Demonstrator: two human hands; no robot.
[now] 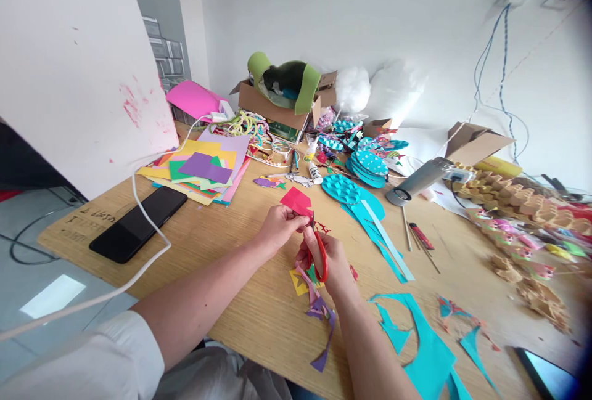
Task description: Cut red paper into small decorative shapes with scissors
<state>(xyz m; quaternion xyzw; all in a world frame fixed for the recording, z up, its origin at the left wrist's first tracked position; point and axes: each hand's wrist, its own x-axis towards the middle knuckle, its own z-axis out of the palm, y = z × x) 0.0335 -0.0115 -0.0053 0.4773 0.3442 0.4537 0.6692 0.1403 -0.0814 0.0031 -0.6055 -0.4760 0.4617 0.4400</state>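
Observation:
My left hand (281,227) pinches a piece of red paper (296,201) over the middle of the table. In my right hand (333,264) is a pair of scissors with red handles (322,256). Their dark blades point away from me and meet the edge of the red paper; how far they are apart I cannot make out. Beneath my hands lie yellow paper scraps (298,283) and purple paper scraps (326,332). Small red cut-offs (322,227) rest just beyond the scissors.
Stacked colored paper (208,169) and a black phone (139,224) with a white cable (155,227) are at left. Glue bottles (315,173), blue paper discs (367,166) and a box (272,104) stand behind. Blue offcuts (428,351), a metal flask (419,181) and egg-carton strips (531,196) are right.

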